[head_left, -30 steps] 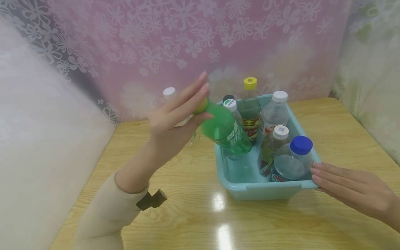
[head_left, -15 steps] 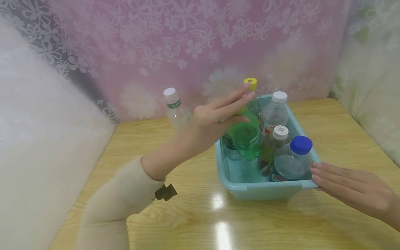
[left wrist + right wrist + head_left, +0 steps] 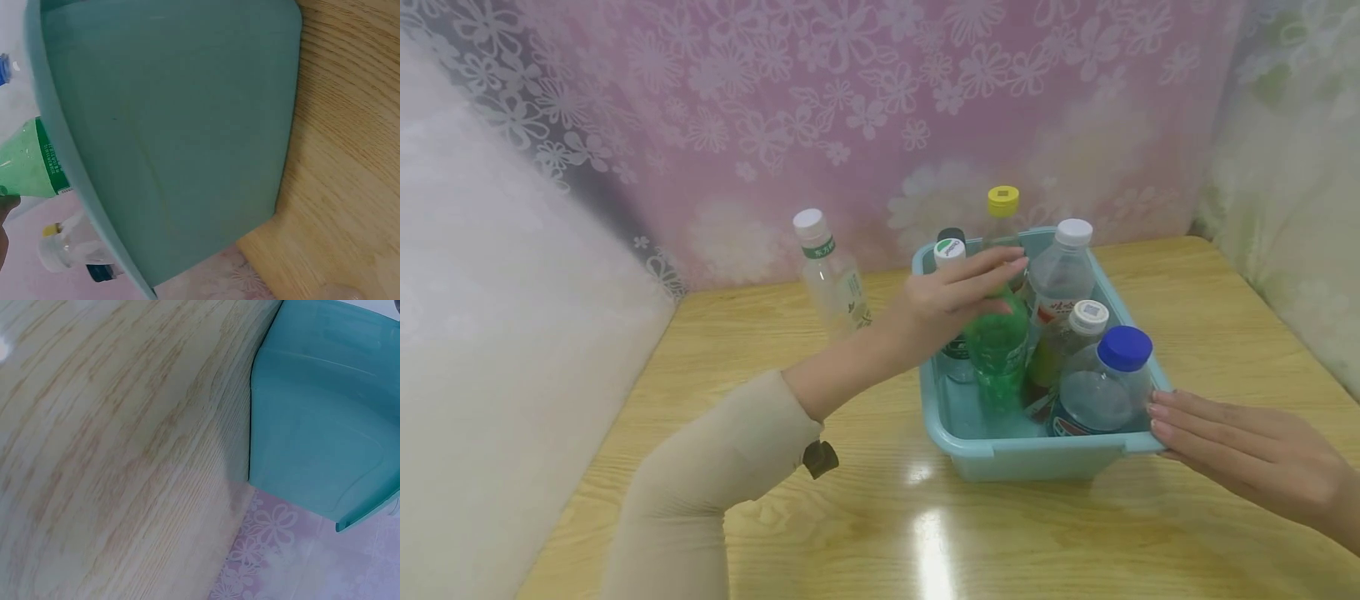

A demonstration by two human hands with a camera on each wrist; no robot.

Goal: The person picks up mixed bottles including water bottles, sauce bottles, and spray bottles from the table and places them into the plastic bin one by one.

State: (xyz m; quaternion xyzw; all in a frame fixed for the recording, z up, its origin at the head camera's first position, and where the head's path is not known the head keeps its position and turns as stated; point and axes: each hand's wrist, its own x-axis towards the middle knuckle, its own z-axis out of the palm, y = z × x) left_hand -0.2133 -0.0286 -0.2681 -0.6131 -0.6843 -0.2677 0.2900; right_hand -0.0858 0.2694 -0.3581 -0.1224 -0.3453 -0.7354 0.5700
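In the head view my left hand (image 3: 951, 292) grips a green plastic bottle (image 3: 1000, 350) near its top. The bottle stands nearly upright inside a light blue plastic bin (image 3: 1037, 458), its cap hidden by my fingers. The left wrist view shows the bottle's green shoulder (image 3: 25, 162) above the bin's side wall (image 3: 169, 144), with a bit of my hand at the left edge. My right hand (image 3: 1255, 450) touches the bin's front right corner, fingers straight. Around the green bottle stand a blue-capped bottle (image 3: 1105, 392), a white-capped brown-tinted bottle (image 3: 1067, 350) and several others.
A clear bottle with a white cap (image 3: 831, 275) stands on the wooden table (image 3: 820, 517) left of the bin, partly behind my left forearm. At the bin's back is a yellow-capped bottle (image 3: 1003, 204). A pink flowered curtain (image 3: 775, 125) hangs behind the table.
My left hand has carried the green bottle rightward and down into the bin, turning it from tilted to nearly upright. The white-capped brown-tinted bottle has shifted slightly right. My right hand has stayed put.
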